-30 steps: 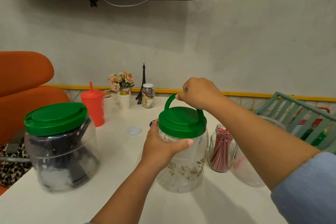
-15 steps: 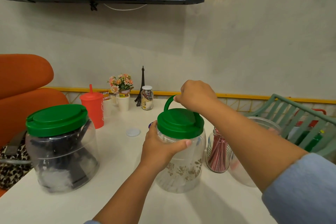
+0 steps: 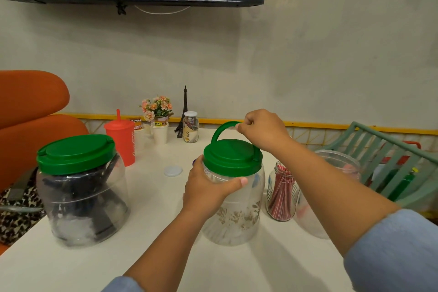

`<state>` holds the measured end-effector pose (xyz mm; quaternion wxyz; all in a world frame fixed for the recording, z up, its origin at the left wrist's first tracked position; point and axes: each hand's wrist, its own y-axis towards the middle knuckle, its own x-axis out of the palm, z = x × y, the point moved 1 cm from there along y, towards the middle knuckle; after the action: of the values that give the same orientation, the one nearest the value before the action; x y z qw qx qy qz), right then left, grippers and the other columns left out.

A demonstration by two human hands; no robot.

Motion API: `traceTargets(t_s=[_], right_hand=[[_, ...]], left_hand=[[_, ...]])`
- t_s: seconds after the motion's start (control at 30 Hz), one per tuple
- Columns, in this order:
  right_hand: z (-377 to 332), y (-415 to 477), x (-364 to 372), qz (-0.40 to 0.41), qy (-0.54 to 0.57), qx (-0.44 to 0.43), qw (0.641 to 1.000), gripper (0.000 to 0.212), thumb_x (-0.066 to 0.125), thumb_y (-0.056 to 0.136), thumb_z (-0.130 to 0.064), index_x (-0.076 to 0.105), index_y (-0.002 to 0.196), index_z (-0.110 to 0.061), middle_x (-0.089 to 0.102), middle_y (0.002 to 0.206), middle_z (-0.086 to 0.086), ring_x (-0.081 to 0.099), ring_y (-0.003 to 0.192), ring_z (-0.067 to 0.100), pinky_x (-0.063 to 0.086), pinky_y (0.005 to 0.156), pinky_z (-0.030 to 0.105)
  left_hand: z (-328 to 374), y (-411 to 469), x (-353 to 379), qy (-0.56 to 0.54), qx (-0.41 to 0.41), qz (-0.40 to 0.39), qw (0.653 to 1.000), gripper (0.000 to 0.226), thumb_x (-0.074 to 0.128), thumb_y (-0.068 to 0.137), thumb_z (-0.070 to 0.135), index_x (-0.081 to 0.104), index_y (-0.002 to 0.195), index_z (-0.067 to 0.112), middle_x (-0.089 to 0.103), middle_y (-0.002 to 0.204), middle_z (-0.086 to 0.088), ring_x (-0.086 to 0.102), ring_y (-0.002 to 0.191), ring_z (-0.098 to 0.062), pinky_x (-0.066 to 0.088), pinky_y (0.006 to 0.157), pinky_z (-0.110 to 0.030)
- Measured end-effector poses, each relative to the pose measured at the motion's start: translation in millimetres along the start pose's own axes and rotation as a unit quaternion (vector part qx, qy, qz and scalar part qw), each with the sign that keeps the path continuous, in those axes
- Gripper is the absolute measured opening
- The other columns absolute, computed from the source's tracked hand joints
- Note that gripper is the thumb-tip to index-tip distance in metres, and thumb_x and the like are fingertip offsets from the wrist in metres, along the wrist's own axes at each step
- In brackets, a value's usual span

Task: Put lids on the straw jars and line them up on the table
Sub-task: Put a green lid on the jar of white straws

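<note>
A clear plastic jar (image 3: pixel 233 218) with a green lid (image 3: pixel 231 156) stands at the middle of the white table (image 3: pixel 154 256). My left hand (image 3: pixel 208 188) grips the jar just under the lid. My right hand (image 3: pixel 263 129) pinches the lid's raised green handle (image 3: pixel 221 129). At the left stands a larger clear jar (image 3: pixel 80 204) of dark straws with a green lid (image 3: pixel 74 153) on it. To the right, a small glass jar of red straws (image 3: pixel 280 193) stands without a lid. Behind my right forearm is another clear jar (image 3: pixel 331 166), partly hidden.
A small white lid (image 3: pixel 173 170) lies flat on the table behind the middle jar. A red cup (image 3: pixel 122 141), paper cups, flowers, a small tower model and a small jar (image 3: pixel 190 127) stand at the back. A green chair (image 3: pixel 388 161) is at the right, an orange seat at the left.
My right hand has shifted slightly right along the handle, showing more of the green arch. The left hand keeps its grip on the jar, which has not moved on the table.
</note>
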<state>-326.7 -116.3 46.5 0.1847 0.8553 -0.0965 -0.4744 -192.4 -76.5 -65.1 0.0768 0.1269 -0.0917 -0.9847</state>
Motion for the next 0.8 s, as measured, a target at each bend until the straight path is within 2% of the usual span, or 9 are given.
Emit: traceTargets(t_s=[0.23,0.33,0.37,0.43,0.5,0.63,0.73,0.8], right_hand=[[0.6,2.2,2.2,0.014,0.003,0.036,0.999,0.022,0.058,0.085,-0.030,0.054,0.072,-0.013,0.055,0.073,0.007,0.048,0.068,0.023,0.031,0.051,0.025],[6.1,0.5,4.6,0.000,-0.004,0.047,0.999,0.016,0.054,0.089,-0.030,0.060,0.089,-0.015,0.064,0.092,0.009,0.056,0.084,0.027,0.037,0.059,0.028],[8.3,-1.2,6.4,-0.017,-0.007,0.049,0.999,0.020,0.053,0.090,-0.031,0.061,0.101,-0.016,0.064,0.105,0.010,0.057,0.094,0.028,0.040,0.067,0.029],[11.0,-4.9,12.4,-0.084,-0.005,0.039,0.996,0.041,0.050,0.092,-0.040,0.055,0.124,-0.017,0.056,0.129,0.011,0.053,0.115,0.028,0.043,0.088,0.032],[10.2,-8.6,17.9,-0.162,0.003,0.008,0.987,0.060,0.047,0.088,-0.054,0.048,0.134,-0.016,0.048,0.140,0.010,0.047,0.125,0.027,0.040,0.102,0.038],[6.4,-13.3,20.5,-0.279,-0.021,-0.055,0.959,0.085,0.056,0.077,-0.063,0.025,0.146,-0.025,0.032,0.149,0.004,0.037,0.132,0.025,0.035,0.107,0.038],[7.3,-13.8,21.3,-0.290,-0.074,-0.056,0.952,0.097,0.061,0.070,-0.068,0.014,0.147,-0.033,0.026,0.149,0.004,0.030,0.135,0.028,0.032,0.107,0.038],[6.0,-15.4,25.1,-0.274,-0.098,-0.049,0.956,0.105,0.060,0.062,-0.073,0.012,0.147,-0.035,0.026,0.149,0.005,0.027,0.134,0.030,0.031,0.103,0.038]], left_hand=[[-1.7,1.5,1.3,0.002,-0.005,0.003,1.000,0.104,0.083,0.052,0.052,0.027,0.138,0.036,0.042,0.137,0.011,0.040,0.126,-0.018,0.041,0.101,-0.042],[-2.5,1.0,1.4,0.005,0.001,0.007,1.000,0.107,0.083,0.052,0.053,0.025,0.140,0.035,0.040,0.141,0.009,0.038,0.130,-0.019,0.039,0.104,-0.044],[-3.0,0.8,1.7,0.009,0.000,0.008,1.000,0.108,0.082,0.050,0.055,0.025,0.140,0.035,0.040,0.141,0.009,0.038,0.130,-0.019,0.039,0.104,-0.045],[-3.5,0.1,2.2,0.017,0.000,0.009,1.000,0.110,0.078,0.044,0.061,0.026,0.138,0.038,0.042,0.139,0.010,0.040,0.128,-0.018,0.039,0.104,-0.047],[-2.6,-0.7,2.6,0.023,0.001,0.007,1.000,0.112,0.075,0.038,0.067,0.026,0.136,0.040,0.043,0.137,0.011,0.042,0.125,-0.018,0.041,0.102,-0.048],[-4.8,-0.9,1.9,0.024,-0.001,0.008,1.000,0.116,0.073,0.033,0.069,0.026,0.135,0.042,0.043,0.135,0.012,0.043,0.124,-0.018,0.042,0.101,-0.048],[-9.3,-2.9,1.9,0.045,0.026,-0.011,0.999,0.121,0.078,0.032,0.066,0.023,0.136,0.042,0.043,0.135,0.013,0.043,0.125,-0.017,0.044,0.100,-0.046],[-11.7,-4.8,1.2,0.034,0.038,-0.022,0.998,0.116,0.083,0.036,0.057,0.023,0.133,0.043,0.044,0.132,0.014,0.045,0.120,-0.012,0.045,0.096,-0.036]])
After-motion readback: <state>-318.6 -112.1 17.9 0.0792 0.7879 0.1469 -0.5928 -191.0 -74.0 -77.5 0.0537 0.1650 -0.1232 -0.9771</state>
